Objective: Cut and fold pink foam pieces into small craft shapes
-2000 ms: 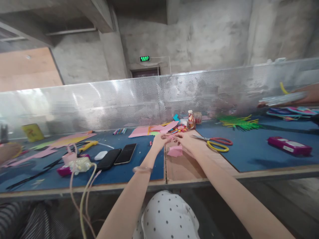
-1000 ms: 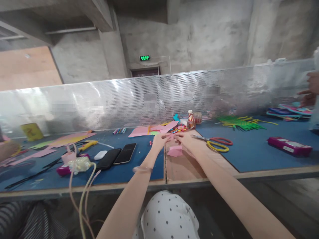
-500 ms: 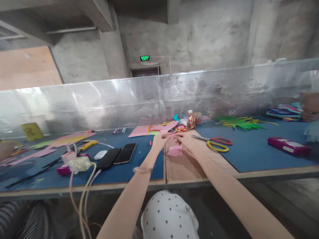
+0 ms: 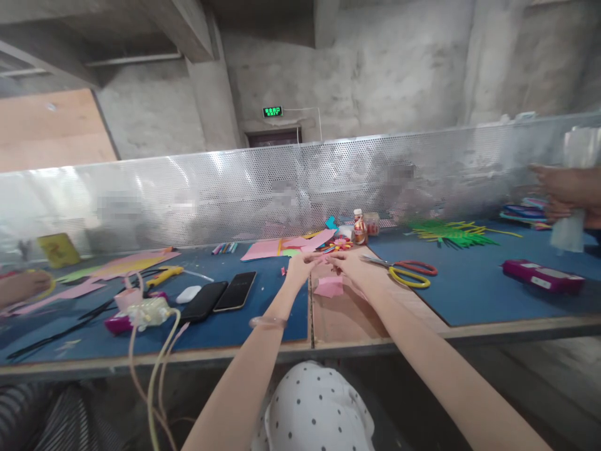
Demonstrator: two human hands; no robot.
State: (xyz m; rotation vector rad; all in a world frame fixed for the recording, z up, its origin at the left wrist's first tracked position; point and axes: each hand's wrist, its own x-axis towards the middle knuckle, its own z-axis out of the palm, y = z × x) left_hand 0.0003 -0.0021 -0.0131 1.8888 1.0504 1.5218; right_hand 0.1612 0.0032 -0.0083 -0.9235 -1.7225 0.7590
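My left hand (image 4: 303, 262) and my right hand (image 4: 346, 260) meet over the bare wooden strip (image 4: 347, 319) of the table. Their fingertips are pinched together on a small piece of pink paper (image 4: 323, 257), mostly hidden by the fingers. Just below them a loose scrap of pink paper (image 4: 329, 286) lies on the wood. Scissors (image 4: 408, 274) with one red and one yellow handle loop lie right of my right hand, blades toward it. Behind my hands are pink paper sheets (image 4: 263, 249) and a colourful paper flower (image 4: 341, 243).
Two phones (image 4: 236, 290), a white case (image 4: 188, 294), a yellow glue gun (image 4: 164, 275) and a power strip with cables (image 4: 148, 311) lie left. A small bottle (image 4: 359, 227) stands behind. Green strips (image 4: 462, 235) and a purple box (image 4: 542, 276) lie right. Co-workers' hands (image 4: 570, 191) show at both sides.
My hands stay in the same place, fingers still together on the pink paper. At the far right, a co-worker's hands have come further into view with a clear plastic bag. The left co-worker's hand has shifted.
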